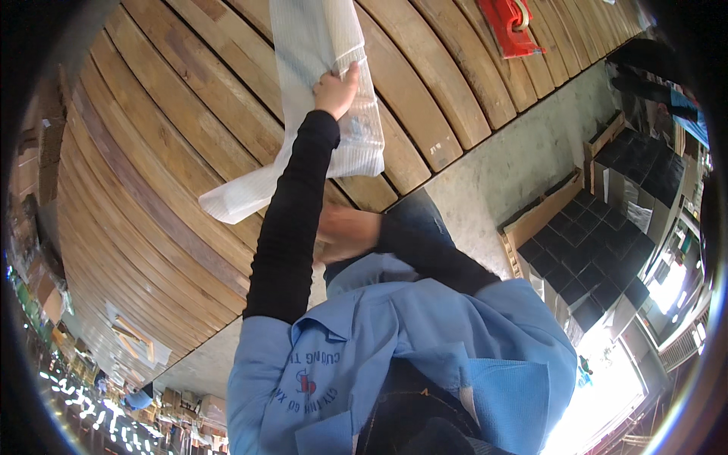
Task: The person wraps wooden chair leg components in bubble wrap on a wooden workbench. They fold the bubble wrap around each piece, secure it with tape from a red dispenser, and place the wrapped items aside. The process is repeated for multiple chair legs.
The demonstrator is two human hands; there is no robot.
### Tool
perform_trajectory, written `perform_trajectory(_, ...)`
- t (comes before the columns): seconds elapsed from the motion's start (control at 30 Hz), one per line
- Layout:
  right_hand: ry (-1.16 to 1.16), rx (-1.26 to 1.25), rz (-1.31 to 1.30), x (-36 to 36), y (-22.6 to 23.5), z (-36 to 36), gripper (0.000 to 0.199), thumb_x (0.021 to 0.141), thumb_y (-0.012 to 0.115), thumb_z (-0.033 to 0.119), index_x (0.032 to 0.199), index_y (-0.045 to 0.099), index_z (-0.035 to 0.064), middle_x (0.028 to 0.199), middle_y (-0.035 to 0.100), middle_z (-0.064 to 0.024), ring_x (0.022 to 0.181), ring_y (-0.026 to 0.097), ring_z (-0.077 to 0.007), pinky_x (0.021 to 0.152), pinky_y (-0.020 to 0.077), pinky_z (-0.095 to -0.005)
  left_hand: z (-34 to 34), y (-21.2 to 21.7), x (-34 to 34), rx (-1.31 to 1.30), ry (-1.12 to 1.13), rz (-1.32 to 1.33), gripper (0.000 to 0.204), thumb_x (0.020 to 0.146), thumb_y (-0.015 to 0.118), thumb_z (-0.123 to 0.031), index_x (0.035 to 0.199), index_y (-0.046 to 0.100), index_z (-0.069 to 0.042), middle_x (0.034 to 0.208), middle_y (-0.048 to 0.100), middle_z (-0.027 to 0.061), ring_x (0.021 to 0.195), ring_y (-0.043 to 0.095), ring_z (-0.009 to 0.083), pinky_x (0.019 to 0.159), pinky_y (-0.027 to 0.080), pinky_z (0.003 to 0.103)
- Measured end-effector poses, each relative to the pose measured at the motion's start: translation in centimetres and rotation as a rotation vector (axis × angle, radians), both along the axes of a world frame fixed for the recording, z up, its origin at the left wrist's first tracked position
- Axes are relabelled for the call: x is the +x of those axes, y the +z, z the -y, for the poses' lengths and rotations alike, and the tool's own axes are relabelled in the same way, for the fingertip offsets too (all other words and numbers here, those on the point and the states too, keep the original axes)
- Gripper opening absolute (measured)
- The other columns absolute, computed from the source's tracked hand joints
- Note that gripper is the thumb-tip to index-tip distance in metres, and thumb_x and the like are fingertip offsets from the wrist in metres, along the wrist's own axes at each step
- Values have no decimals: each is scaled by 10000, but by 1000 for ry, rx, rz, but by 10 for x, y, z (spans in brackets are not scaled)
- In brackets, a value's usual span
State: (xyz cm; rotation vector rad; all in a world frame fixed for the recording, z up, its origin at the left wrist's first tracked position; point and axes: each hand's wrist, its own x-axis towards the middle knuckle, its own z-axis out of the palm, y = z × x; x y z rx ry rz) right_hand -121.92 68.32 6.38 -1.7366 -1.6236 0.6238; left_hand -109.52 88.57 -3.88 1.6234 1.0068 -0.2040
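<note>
My left hand [336,91] reaches out over a wooden slatted table [174,129] and is closed on a long white ribbed plastic-foam sheet or bag [318,45], which lies along the slats with one folded corner near the table's edge. A black sleeve covers the arm. My right hand [347,233] sits at the table's near edge, just below the sheet. My left forearm hides its fingers, so what it holds, if anything, is not visible. My blue work shirt [394,341] fills the lower middle.
A red tape dispenser [512,26] lies on the table at the far end. Open cardboard boxes of dark square pieces [591,258] stand on the concrete floor [516,159] at the right, with more stacked dark pieces [641,159] behind.
</note>
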Motion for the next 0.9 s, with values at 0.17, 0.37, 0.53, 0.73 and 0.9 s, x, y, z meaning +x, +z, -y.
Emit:
perform_trajectory(0.17,-1101,-216,-723,179,23,-2,492,998,616,400,1227,668,-33,1170,684,-234,1042,673,-305,951,516,-416,15,67,22,-452,272,-78,828,968,372,-758,1382,571,-70,1285,626,107,1158,564,266,941,444,534)
perform_trajectory(0.37,-901,-289,-1082,225,-28,-68,683,967,649,467,1341,553,-96,1373,563,-276,1230,577,-324,1021,477,-401,16,113,22,-416,248,-97,831,922,497,-777,1315,616,-55,1191,653,45,1089,577,162,873,453,413)
perform_trajectory(0.53,-830,-109,-1353,224,15,-56,510,1032,628,376,1327,567,-36,1198,606,-90,1110,593,-153,957,485,-295,22,140,6,-323,155,27,787,947,573,-694,1299,625,9,1181,683,74,1017,619,151,878,485,292)
perform_trajectory(0.73,-292,214,-1188,237,131,-13,488,1046,610,326,1392,554,-14,1235,510,-96,1108,523,-156,968,454,-292,25,227,-26,-698,437,465,713,1072,407,-566,1465,476,25,1353,626,163,1162,651,236,1004,523,365)
perform_trajectory(0.9,-391,336,-1521,264,95,-40,921,864,824,243,1602,302,68,1416,468,-89,1347,439,-195,1111,385,-402,11,228,-82,-1047,607,813,896,989,368,-731,1549,386,-32,1428,570,198,1215,630,342,1021,535,488)
